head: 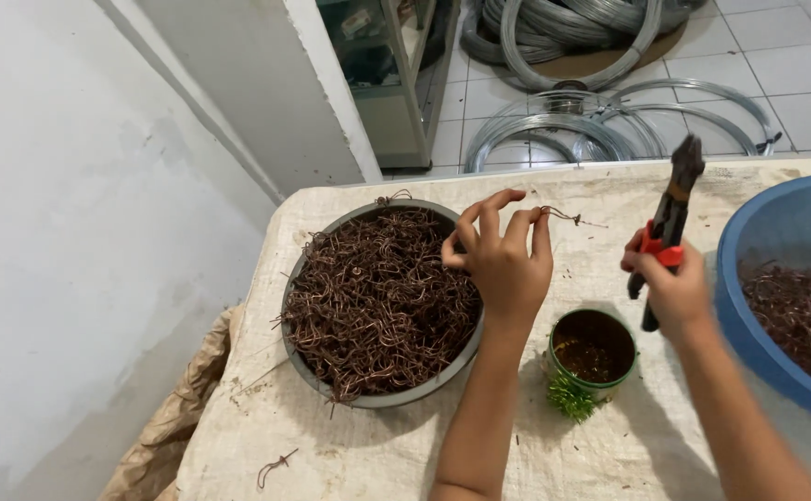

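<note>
The left hand (pixel 503 264) is raised above the right edge of the grey bowl (pixel 331 380), which is heaped with brown wire pieces (pixel 377 297). Its thumb and forefinger are pinched shut on one small twisted wire (pixel 563 217), held up clear of the pile with its loose end pointing toward the right hand; the other fingers (pixel 479 218) curl loosely open. Holding it high and out to the side keeps the piece apart from the tangle below and puts it within reach of the tool.

The right hand (pixel 670 283) is closed around the red-and-black handles of the pliers (pixel 670 223), nose pointing up and away, near the wire but not touching it. Whether the pliers' nose is open or shut is hard to tell from this angle.

Between the forearms a small green tin (pixel 593 348) stands on the cloth-covered surface (pixel 377 445), close at hand. A blue basin (pixel 758 278) with more brown wire sits at the right edge, just beside the right wrist. One stray wire piece (pixel 275 466) lies near the front of the surface. Coils of grey wire (pixel 554 130) lie on the tiled floor beyond.
</note>
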